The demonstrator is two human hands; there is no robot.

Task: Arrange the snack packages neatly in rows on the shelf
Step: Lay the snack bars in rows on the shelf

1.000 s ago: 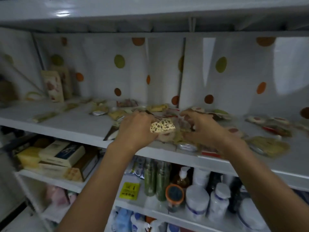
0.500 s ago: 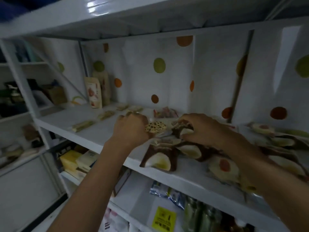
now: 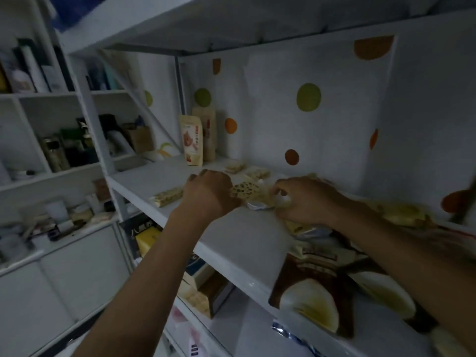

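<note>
Both grips have shifted left along the shelf (image 3: 244, 235). Left grip (image 3: 208, 194) curls round the speckled snack bar (image 3: 244, 189), long axis left-right, over mid-shelf; right grip (image 3: 306, 199) pinches a pale packet (image 3: 283, 202). The placed nut bar (image 3: 167, 198) lies just left, nearer the left grip.

On the shelf (image 3: 231, 243), 2 pouches (image 3: 192, 140) stand at the back left. To their right lie 2 small packets (image 3: 234, 166). A long bar (image 3: 167, 197) lies left of the left hand (image 3: 208, 194). The snack package (image 3: 244, 189) is held between that hand and the right hand (image 3: 306, 202). A heap of packages (image 3: 309, 292) lies to the right, reaching the front edge. Boxes (image 3: 203, 287) sit on the shelf below.
</note>
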